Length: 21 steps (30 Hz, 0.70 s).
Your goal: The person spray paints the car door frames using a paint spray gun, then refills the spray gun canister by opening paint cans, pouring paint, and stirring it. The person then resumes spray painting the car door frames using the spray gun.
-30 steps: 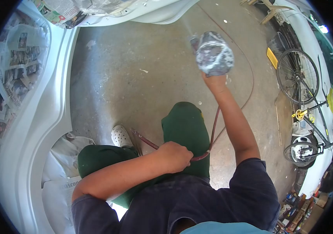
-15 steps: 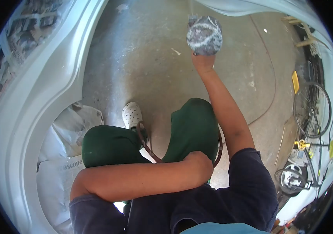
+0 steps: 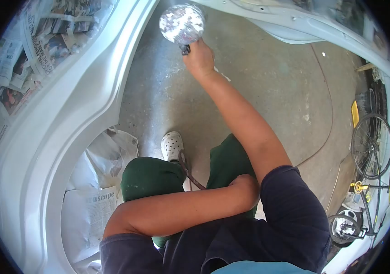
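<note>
My right hand (image 3: 199, 59) is stretched far forward, closed around the handle of a spray gun (image 3: 181, 23). Its round cup is smeared with grey and white, and the nozzle end is hard to see. The gun is near the pale car body panel (image 3: 99, 86), apart from it as far as I can tell. Across my lap, my left hand (image 3: 246, 185) is curled into a fist by the brown hose (image 3: 188, 171), which passes over my leg and under my forearm; the fingers are mostly hidden, but the hose appears gripped.
Newspaper masking (image 3: 35, 50) covers the area beyond the panel, and paper sheeting (image 3: 90, 214) fills the wheel arch. Another pale panel (image 3: 295, 23) curves overhead at the right. A thin hose (image 3: 327, 91) trails over the concrete floor (image 3: 268, 82). A bicycle (image 3: 373, 146) stands far right.
My right hand has swept the spray gun leftward and slightly up, closer to the left panel. The view has shifted, and my left fist stays across my lap.
</note>
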Available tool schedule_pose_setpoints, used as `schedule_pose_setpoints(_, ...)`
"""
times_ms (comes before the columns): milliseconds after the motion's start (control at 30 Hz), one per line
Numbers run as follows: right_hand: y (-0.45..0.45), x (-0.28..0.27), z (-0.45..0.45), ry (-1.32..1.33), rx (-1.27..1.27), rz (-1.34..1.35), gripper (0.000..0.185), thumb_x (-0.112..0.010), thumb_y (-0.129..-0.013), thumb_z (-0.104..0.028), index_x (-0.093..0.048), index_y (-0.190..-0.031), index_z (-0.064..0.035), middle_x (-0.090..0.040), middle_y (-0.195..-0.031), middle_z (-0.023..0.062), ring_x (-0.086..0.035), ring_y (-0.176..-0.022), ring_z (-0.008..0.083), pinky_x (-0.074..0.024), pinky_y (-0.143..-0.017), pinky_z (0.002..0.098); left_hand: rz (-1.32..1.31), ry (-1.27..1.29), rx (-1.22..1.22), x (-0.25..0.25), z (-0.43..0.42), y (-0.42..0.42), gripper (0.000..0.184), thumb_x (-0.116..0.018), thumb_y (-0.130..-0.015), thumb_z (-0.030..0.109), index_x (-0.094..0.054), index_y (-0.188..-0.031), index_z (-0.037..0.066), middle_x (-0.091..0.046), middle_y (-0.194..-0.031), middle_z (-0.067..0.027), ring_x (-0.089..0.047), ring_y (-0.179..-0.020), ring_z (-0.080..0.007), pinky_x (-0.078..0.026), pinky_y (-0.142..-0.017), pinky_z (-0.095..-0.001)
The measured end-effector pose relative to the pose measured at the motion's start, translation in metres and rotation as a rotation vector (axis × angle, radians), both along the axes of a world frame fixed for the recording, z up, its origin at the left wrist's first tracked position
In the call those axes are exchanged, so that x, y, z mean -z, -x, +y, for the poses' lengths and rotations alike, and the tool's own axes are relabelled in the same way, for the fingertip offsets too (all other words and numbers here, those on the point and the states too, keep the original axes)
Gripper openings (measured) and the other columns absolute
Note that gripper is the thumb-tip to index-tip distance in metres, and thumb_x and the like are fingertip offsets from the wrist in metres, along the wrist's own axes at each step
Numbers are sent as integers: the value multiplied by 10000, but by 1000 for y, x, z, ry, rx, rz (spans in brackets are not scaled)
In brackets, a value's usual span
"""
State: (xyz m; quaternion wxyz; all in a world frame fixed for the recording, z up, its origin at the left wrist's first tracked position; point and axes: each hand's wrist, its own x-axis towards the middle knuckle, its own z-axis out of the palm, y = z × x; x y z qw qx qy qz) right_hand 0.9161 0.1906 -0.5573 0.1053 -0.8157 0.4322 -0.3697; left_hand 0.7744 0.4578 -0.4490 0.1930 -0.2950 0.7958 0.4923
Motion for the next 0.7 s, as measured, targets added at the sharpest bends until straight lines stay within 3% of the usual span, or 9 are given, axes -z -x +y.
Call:
schedule_pose_setpoints(67, 33, -4, 13, -65, 54, 46, 342, -653, -764, -107, -564, -1093, -77, -606, -1013, 166, -639, -821, 398, -523, -732, 503, 81, 29, 32, -17, 0, -3, 252, -629, -842, 152, -747, -1045, 60, -720, -1067, -146, -703, -982, -306, -560, -807, -411)
schedule_pose_setpoints(167, 115, -23, 42, -173, 136, 180, 452, -681, -741, -119, -588, -1182, -87, -632, -1110, 179, -633, -944, 391, -520, -794, 500, 106, 23, 264, -46, -4, -7, 239, -644, -808, 133, -759, -1004, 61, -727, -1034, -154, -706, -968, -307, -561, -791, -424)
schedule_pose_setpoints(300, 214, -58, 77, 326, 272, 75, 508, -693, -838, -184, -560, -1313, -63, -610, -1239, 190, -519, -1230, 382, -400, -1048, 469, 145, 45, 312, -40, 15, 1, 229, -652, -795, 139, -767, -978, 64, -732, -1008, -152, -708, -957, -306, -563, -784, -427)
schedule_pose_setpoints(367, 256, -82, 94, 377, 320, 174, 451, -703, -908, -189, -551, -1263, 44, -607, -1229, 208, -584, -1138, 330, -442, -965, 415, 139, 72, 395, -43, 19, 1, 240, -659, -787, 153, -767, -985, 69, -734, -1006, -143, -708, -960, -303, -566, -770, -428)
schedule_pose_setpoints(433, 290, -95, 113, 322, 402, 127, 446, -682, -925, -160, -518, -1281, 52, -613, -1148, 187, -596, -1066, 281, -458, -931, 374, 117, 77, 384, -43, 24, 5, 242, -659, -792, 161, -768, -991, 74, -734, -1013, -138, -707, -964, -303, -566, -770, -429)
schedule_pose_setpoints(500, 291, -114, 132, 133, 519, -167, 443, -668, -938, -154, -497, -1293, 49, -604, -1065, 141, -591, -964, 206, -468, -885, 318, 88, 69, 343, -44, 31, 8, 245, -659, -797, 169, -768, -997, 79, -734, -1020, -133, -707, -968, -302, -566, -769, -431)
schedule_pose_setpoints(633, 274, -122, 124, 80, 338, -277, 464, -672, -934, -136, -495, -1316, 60, -621, -1147, 168, -611, -1006, 220, -479, -881, 326, 88, 99, 342, -45, 36, 20, 262, -664, -800, 184, -768, -1026, 100, -728, -1066, -125, -701, -987, -300, -563, -777, -447)
schedule_pose_setpoints(700, 241, -127, 117, -22, 182, -209, 428, -671, -930, -118, -521, -1298, 41, -635, -1059, 128, -604, -895, 164, -497, -806, 303, 92, 100, 324, -44, 33, 20, 275, -678, -793, 194, -766, -1039, 106, -725, -1086, -120, -698, -997, -302, -563, -783, -447)
